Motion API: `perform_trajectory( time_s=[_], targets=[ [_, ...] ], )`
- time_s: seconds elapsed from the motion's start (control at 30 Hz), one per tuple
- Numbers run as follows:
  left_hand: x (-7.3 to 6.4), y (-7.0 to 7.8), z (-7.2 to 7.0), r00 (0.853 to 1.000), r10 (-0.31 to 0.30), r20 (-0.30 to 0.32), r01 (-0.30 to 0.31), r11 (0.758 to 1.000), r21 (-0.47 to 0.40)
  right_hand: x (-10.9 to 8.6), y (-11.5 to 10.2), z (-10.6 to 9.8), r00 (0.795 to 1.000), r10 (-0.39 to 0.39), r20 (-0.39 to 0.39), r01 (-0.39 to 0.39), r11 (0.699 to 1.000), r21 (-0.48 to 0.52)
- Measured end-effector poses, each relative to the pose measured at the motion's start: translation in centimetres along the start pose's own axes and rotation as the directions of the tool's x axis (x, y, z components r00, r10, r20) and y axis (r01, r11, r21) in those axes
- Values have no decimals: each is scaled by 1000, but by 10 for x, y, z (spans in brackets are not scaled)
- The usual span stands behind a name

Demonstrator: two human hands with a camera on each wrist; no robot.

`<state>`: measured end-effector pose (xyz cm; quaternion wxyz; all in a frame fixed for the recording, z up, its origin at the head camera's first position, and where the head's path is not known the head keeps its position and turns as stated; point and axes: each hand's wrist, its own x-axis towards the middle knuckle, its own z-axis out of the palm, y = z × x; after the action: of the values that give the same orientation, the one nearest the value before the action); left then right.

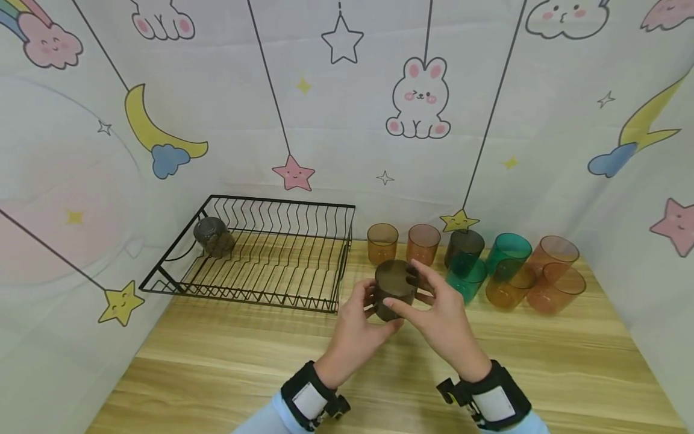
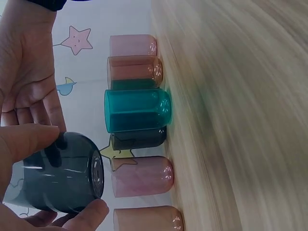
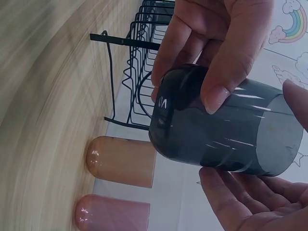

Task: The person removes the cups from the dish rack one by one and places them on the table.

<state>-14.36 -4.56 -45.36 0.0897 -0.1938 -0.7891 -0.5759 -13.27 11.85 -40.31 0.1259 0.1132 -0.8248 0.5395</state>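
Note:
Both hands hold a dark grey see-through tumbler [image 1: 394, 288], raised above the wooden table with its mouth up. My left hand [image 1: 355, 331] grips it from the left, low on the body; its thumb [image 3: 216, 96] lies against the wall in the right wrist view. From the other side, my right hand [image 1: 444, 319] holds the tumbler between thumb and fingers, with some fingertips near the rim. Glossy streaks cross the grey wall [image 2: 57, 173] in the left wrist view. Behind the hands stand an amber tumbler [image 1: 382, 244] and a pink tumbler [image 1: 423, 244].
A black wire dish rack [image 1: 282, 298] stands at the left, with another dark grey tumbler [image 1: 214, 237] upside down at its left end. Several green, amber, pink and grey tumblers, including a green tumbler [image 1: 509, 253], cluster at the right. A printed cloth [image 1: 347, 120] hangs behind the table [image 1: 228, 361].

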Motion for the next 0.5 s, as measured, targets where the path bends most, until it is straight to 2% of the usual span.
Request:
perform_trajectory(
  time_s=[0.23,0.37,0.5],
  targets=[
    [-1,0,-1,1000,-7,10,7,1000,2,-1,-13,1,1000,22,-12,-22,1000,3],
    [-1,-2,-1,1000,-19,16,19,1000,5,2,8,4,1000,9,-10,-9,1000,2],
    [-2,-3,-2,999,-43,27,43,999,14,4,15,5,1000,-5,-1,5,1000,4]
  ],
)
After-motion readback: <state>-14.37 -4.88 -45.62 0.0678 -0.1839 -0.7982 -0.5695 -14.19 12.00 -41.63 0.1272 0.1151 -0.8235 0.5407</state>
